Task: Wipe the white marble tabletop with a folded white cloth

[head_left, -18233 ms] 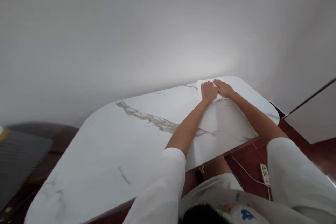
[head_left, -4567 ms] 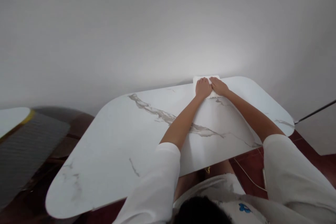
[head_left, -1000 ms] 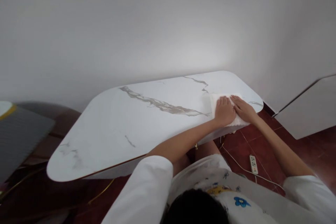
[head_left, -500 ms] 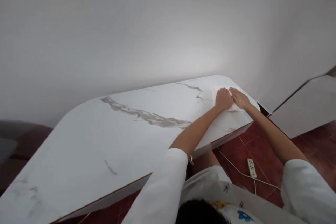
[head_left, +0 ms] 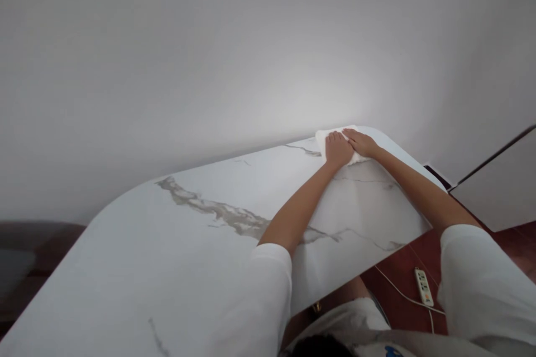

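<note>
A white cloth [head_left: 321,139] lies on the far edge of a white marble-patterned tabletop [head_left: 176,268], close to the wall. My left hand [head_left: 338,149] presses down on the cloth, its fingers held together and closed over it. Beside it, my right hand [head_left: 360,143] bears on the cloth too, with its fingertips against the left hand. Both arms reach forward over the table. Parts of the cloth stick out on the left, behind and in front of the hands; the rest is hidden under them.
A pale wall [head_left: 234,56] runs along the table's rounded far side. On the dark red tiled floor to the right lies a power strip [head_left: 424,286] with a white cord [head_left: 397,292]. A white panel [head_left: 498,195] stands at the right.
Both hands and the cloth have moved away from me and leftward, from near the table's right end to its far edge by the wall. The view has shifted slightly.
</note>
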A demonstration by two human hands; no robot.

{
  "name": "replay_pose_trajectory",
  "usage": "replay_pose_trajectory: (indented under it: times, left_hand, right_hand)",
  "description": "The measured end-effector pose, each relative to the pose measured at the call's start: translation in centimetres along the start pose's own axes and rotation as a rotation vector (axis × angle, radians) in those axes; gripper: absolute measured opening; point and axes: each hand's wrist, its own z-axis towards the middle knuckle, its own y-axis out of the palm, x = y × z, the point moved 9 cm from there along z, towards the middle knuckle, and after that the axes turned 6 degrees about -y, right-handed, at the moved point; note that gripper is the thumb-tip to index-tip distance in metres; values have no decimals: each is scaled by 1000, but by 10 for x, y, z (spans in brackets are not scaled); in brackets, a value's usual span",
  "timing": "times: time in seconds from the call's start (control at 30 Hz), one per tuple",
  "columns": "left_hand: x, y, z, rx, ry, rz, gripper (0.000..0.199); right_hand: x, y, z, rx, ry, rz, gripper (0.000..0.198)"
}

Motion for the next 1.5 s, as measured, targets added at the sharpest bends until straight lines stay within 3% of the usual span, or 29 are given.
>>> replay_pose_trajectory:
  times: [0.23,0.53,0.7,1.03,1.2,1.33,1.5]
  left_hand:
    - [28,13,22,-11,30,2,49]
    - [88,18,-9,-40,153,-60,51]
    - [107,6,-46,-57,189,-64,51]
    - [124,-22,-134,-89,206,-72,52]
    - [145,-25,-162,-129,238,-75,54]
    - [167,-23,-160,-105,297,-89,53]
    - [186,-9,-128,-46,362,-115,46]
  right_hand:
    - [46,-3,2,40,24,42,53]
    - [67,-25,-78,70,153,31,55]
    - [51,-32,-120,60,187,13,55]
    - [-13,-45,-203,80,172,-27,55]
    - [-23,-54,-241,111,190,-27,55]
    - [-8,-62,-257,132,229,-40,55]
    - [34,-62,-247,145,295,-95,56]
